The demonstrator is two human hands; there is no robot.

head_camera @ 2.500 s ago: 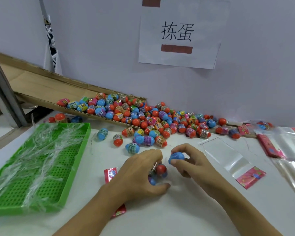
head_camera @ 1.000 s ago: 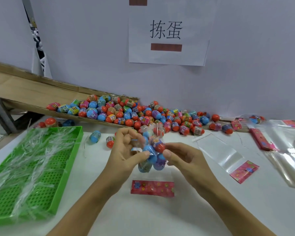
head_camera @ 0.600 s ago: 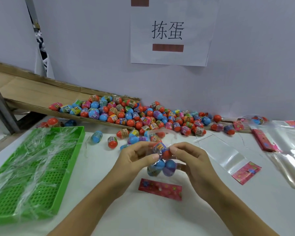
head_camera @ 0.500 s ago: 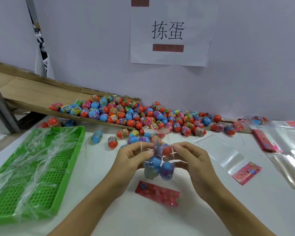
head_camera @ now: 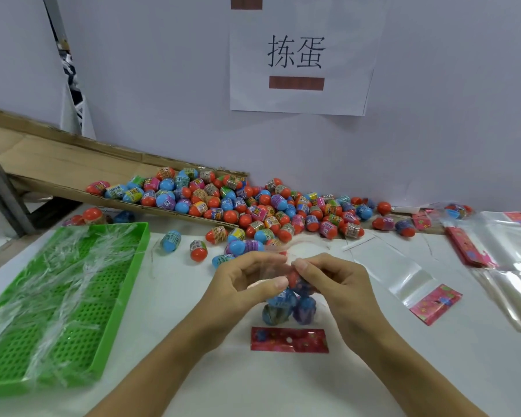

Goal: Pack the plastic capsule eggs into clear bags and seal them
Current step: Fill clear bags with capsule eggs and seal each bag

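Two hands meet at the centre of the desk (head_camera: 193,386); the left hand (head_camera: 241,284) and the right hand (head_camera: 334,281) each pinch the open mouth of one clear bag (head_camera: 286,293), thumbs and forefingers curled on the film. Inside it about four capsule eggs (head_camera: 304,308) show, blue and purple with one red cap up top; hands and creased film hide part of them, so the count is unsure. The bag's red printed header card (head_camera: 289,340) lies flat on the desk at 6 o'clock from the eggs; its print is too small to read. At 12 o'clock a heap of loose eggs (head_camera: 253,206), too many to count, spills from a cardboard chute (head_camera: 57,164); their band labels are illegible. At 9 o'clock sits one green perforated tray (head_camera: 73,296) strewn with clear strips. At 3 o'clock lies one empty bag (head_camera: 403,275) with a red header; more bags are cut off at the right edge. One paper sign (head_camera: 298,55) on the wall reads 拣蛋.
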